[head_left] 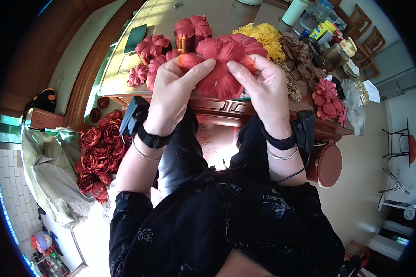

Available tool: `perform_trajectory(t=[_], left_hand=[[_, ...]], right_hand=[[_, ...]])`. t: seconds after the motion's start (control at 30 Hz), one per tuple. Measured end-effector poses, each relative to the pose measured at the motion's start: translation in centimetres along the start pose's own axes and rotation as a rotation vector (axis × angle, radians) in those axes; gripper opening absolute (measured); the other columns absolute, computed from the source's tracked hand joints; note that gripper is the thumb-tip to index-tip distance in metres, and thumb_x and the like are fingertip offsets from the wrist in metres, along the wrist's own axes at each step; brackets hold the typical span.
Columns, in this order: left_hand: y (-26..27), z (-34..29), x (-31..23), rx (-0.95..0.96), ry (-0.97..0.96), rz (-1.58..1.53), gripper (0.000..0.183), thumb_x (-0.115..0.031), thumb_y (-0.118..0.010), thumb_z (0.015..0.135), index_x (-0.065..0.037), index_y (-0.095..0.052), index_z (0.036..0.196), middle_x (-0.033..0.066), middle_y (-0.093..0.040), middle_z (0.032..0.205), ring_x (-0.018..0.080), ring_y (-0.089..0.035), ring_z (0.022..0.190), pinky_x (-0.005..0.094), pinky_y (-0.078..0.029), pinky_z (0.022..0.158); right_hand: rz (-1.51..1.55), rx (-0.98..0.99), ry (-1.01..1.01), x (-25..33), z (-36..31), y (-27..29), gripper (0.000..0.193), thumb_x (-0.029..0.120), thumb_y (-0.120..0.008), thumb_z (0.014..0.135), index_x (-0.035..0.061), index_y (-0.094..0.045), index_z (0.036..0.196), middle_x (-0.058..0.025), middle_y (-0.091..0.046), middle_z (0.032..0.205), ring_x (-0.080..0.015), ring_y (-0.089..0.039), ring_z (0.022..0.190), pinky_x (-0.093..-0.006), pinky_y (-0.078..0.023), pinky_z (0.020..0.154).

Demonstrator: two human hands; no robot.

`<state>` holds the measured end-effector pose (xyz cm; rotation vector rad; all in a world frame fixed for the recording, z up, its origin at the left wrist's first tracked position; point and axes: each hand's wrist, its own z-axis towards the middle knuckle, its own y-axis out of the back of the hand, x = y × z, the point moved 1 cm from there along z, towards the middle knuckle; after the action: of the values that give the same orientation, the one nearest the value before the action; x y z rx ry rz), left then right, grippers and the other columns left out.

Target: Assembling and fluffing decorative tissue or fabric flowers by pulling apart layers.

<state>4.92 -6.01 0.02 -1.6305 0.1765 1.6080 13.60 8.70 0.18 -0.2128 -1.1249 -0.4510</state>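
Above the table's front edge I hold a red fabric petal piece between both hands, its petals spread wide. My left hand pinches its left side between thumb and fingers, where an orange patch shows. On the opposite side my right hand pinches it the same way. Behind them stand stacks of red petal pieces, the tallest stack with a dark red side. A smaller red petal piece lies to the left on the table. My fingertips behind the held petals are partly hidden.
Yellow frilly pieces and brown pieces lie right of the stacks. More red petals sit at the table's right corner beside a clear plastic bag. Jars and a yellow tub stand farther back. Finished-looking dark red flowers are piled at lower left.
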Motion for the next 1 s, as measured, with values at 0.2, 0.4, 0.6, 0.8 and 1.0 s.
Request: perform_trajectory(t=[0.2,0.4,0.6,0.8,1.0], left_hand=[[-1.5,5.3,0.0,0.139,0.054,0.153,0.016,-0.009,-0.066,0.087,0.003,-0.068,0.098,0.0068,-0.07,0.088,0.0096,-0.065,0.075,0.0207,-0.05,0.067],[-0.9,7.8,0.7,0.161,0.111,0.252,0.018,-0.012,-0.067,0.086,0.002,-0.069,0.097,0.0051,-0.069,0.084,0.0072,-0.062,0.067,0.0191,-0.047,0.056],[-1.1,8.3,1.0,0.139,0.129,0.271,0.019,-0.014,-0.068,0.085,0.002,-0.069,0.095,0.0051,-0.069,0.081,0.0072,-0.06,0.059,0.0192,-0.045,0.051],[-0.9,8.9,1.2,0.142,0.15,0.294,0.019,-0.015,-0.068,0.085,0.002,-0.068,0.094,0.0053,-0.068,0.08,0.007,-0.057,0.055,0.019,-0.044,0.049],[-0.8,9.0,1.4,0.131,0.148,0.282,0.018,-0.015,-0.068,0.085,0.001,-0.068,0.093,0.0037,-0.067,0.078,0.0061,-0.056,0.055,0.0184,-0.043,0.047]], right_hand=[[0.005,-0.055,-0.015,-0.7,3.2,3.5,0.022,0.015,-0.069,0.086,-0.0048,-0.068,0.095,-0.0059,-0.07,0.082,-0.0048,-0.06,0.07,-0.021,-0.048,0.061],[-0.115,-0.067,-0.07,-1.7,4.6,4.6,0.023,0.019,-0.07,0.085,-0.0035,-0.069,0.088,-0.003,-0.066,0.07,-0.0045,-0.057,0.059,-0.0213,-0.045,0.053],[-0.136,-0.081,-0.076,-2.1,5.2,4.8,0.022,0.018,-0.069,0.085,-0.0033,-0.068,0.085,-0.0023,-0.065,0.067,-0.0048,-0.055,0.057,-0.022,-0.044,0.051],[-0.19,-0.094,-0.059,-2.4,5.5,4.9,0.022,0.018,-0.069,0.085,-0.0036,-0.068,0.084,-0.0027,-0.064,0.065,-0.005,-0.054,0.055,-0.0229,-0.042,0.05],[-0.23,-0.087,-0.066,-2.5,5.6,5.0,0.021,0.018,-0.069,0.086,-0.0028,-0.068,0.085,-0.0017,-0.063,0.065,-0.0044,-0.053,0.054,-0.0221,-0.041,0.049]])
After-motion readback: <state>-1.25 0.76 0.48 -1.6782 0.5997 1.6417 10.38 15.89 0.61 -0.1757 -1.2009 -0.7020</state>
